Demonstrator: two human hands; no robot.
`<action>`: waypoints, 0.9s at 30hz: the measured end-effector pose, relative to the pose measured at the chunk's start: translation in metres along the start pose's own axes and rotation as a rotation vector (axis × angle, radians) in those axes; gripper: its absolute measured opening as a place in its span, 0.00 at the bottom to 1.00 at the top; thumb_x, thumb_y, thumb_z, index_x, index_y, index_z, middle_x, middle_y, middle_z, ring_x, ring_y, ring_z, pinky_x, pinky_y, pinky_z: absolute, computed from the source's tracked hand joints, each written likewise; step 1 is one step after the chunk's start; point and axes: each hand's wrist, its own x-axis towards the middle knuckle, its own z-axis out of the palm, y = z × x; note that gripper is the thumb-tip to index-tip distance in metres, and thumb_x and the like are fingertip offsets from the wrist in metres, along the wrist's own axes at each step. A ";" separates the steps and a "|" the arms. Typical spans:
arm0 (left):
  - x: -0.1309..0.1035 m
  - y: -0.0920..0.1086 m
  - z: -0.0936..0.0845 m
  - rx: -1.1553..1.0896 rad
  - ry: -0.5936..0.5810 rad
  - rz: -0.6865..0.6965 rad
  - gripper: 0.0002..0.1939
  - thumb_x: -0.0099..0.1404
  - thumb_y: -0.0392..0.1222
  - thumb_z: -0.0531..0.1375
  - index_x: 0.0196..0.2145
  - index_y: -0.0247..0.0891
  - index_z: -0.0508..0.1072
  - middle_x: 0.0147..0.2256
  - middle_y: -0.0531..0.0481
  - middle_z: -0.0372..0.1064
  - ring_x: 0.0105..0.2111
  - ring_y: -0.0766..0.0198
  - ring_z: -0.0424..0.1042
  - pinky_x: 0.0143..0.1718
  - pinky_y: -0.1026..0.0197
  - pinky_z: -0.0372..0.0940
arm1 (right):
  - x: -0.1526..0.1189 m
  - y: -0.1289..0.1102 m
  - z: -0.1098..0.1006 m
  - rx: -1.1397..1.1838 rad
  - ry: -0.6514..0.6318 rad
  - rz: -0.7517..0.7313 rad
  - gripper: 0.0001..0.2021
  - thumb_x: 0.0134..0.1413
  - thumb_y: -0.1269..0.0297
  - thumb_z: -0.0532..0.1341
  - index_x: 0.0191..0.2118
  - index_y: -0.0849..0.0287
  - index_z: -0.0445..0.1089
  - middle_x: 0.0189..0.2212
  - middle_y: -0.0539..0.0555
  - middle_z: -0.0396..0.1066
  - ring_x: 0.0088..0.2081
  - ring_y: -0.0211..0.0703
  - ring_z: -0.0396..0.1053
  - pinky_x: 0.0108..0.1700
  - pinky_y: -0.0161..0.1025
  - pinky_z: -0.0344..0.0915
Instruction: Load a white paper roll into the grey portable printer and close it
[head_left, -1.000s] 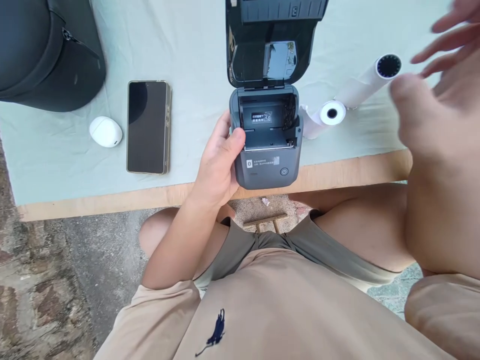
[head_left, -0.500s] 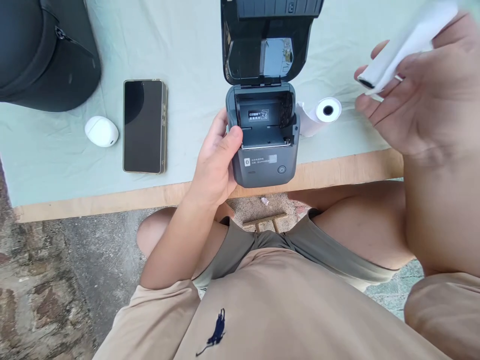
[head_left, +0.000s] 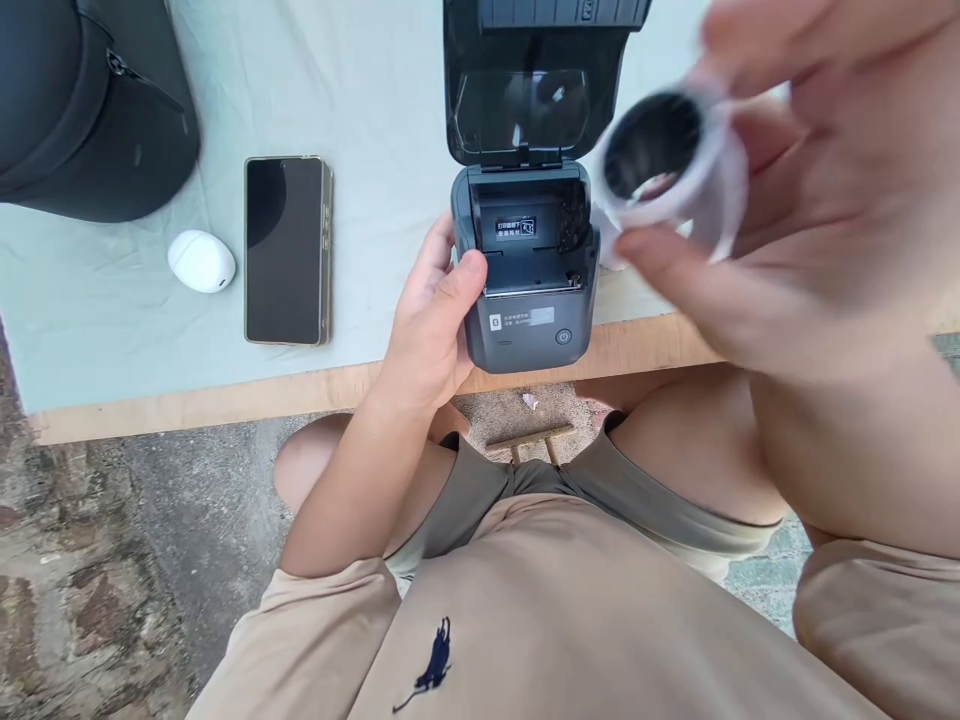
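Note:
A dark grey printer (head_left: 529, 315) stands at the table's front edge, its black lid (head_left: 536, 100) raised and its paper bay showing no roll. My left hand (head_left: 439, 320) grips the printer's left side, thumb at the bay's corner. Raised close to the camera, my right hand (head_left: 795, 220) holds a white paper roll (head_left: 724, 190) by its rim between thumb and fingers. The roll's wide dark core opening faces left. Right hand and roll are blurred and hide most of what lies on the table behind them, right of the printer.
Left of the printer lies a black phone (head_left: 285, 250), with a white rounded case (head_left: 201, 261) beside it. A black zippered bag (head_left: 97, 120) fills the far left corner. The table's wooden front edge (head_left: 225, 392) runs above my knees.
My right hand has moved left, towards the printer and the camera, turning the white roll so its core opening shows. It now covers the small roll on the table. My left hand has stayed put.

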 end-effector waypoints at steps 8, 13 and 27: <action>-0.004 0.000 -0.002 0.050 0.015 -0.026 0.18 0.63 0.49 0.58 0.50 0.46 0.65 0.52 0.51 0.66 0.60 0.57 0.62 0.58 0.58 0.64 | 0.008 -0.017 0.020 -0.370 -0.036 -0.091 0.04 0.58 0.66 0.52 0.37 0.57 0.63 0.41 0.52 0.72 0.45 0.41 0.71 0.40 0.41 0.66; -0.005 0.001 0.000 0.051 0.007 -0.012 0.18 0.63 0.50 0.58 0.49 0.46 0.65 0.52 0.51 0.66 0.58 0.58 0.64 0.58 0.59 0.64 | 0.008 -0.006 0.024 -0.408 0.010 -0.240 0.05 0.57 0.66 0.55 0.34 0.55 0.68 0.43 0.45 0.73 0.44 0.41 0.72 0.41 0.42 0.65; -0.005 -0.002 -0.002 0.012 -0.011 0.022 0.22 0.58 0.44 0.64 0.49 0.45 0.64 0.43 0.50 0.71 0.57 0.52 0.65 0.52 0.54 0.67 | -0.011 -0.008 0.025 -0.210 0.016 -0.411 0.04 0.56 0.63 0.57 0.37 0.54 0.66 0.37 0.44 0.74 0.44 0.37 0.72 0.42 0.41 0.64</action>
